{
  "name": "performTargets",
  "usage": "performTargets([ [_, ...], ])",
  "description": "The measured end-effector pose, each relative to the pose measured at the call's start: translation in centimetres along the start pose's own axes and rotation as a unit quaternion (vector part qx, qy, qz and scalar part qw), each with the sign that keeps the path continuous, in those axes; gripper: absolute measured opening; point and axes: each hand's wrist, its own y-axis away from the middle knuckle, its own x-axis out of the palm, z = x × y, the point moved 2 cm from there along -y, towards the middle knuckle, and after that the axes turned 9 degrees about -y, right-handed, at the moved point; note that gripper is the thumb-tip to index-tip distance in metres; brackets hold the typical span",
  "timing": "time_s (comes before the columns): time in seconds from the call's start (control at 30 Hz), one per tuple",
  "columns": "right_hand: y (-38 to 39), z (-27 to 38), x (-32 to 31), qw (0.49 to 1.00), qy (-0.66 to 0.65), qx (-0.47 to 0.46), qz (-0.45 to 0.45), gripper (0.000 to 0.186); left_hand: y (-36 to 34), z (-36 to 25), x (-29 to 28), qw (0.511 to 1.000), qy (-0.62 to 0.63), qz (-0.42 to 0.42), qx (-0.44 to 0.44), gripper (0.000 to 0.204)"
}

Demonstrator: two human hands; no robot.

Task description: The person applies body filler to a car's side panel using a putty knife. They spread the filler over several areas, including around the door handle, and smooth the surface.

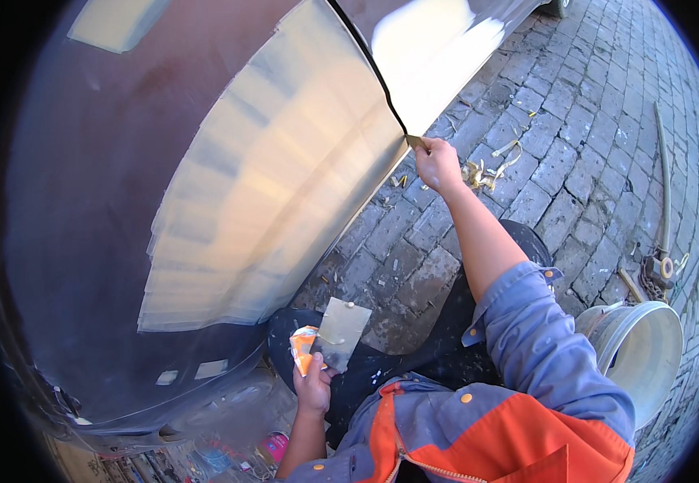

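My right hand (438,167) grips a small flat scraper (415,143), its edge at the dark seam between body panels. To its left, a broad fan-shaped patch of pale cream filler (265,189) covers the dark maroon vehicle panel (84,209); a white, glaring panel (434,40) lies beyond the seam. Low in the centre, my left hand (315,385) holds a grey metal plate (343,326) with a small dab on it and an orange-and-white packet or tube (304,346).
Grey brick paving (567,185) runs along the right, with pale peeled scraps (490,169), a long pole (662,185) and a chained metal piece (657,270). A white bucket (647,354) stands beside my right side. A pink tin (277,447) and clutter sit low at left.
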Motion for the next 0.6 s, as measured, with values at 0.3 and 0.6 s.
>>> performTargets([
  [0.3, -1.0, -3.3, 1.7, 0.998, -0.003, 0.059, 0.007, 0.030, 0.1, 0.0, -0.6, 1.000, 0.005, -0.005, 0.004, 0.040],
  [0.6, -1.3, -5.4, 3.3, 0.997, -0.005, 0.075, -0.011, 0.029, 0.6, -0.3, -1.1, 1.000, 0.011, -0.016, 0.000, 0.043],
])
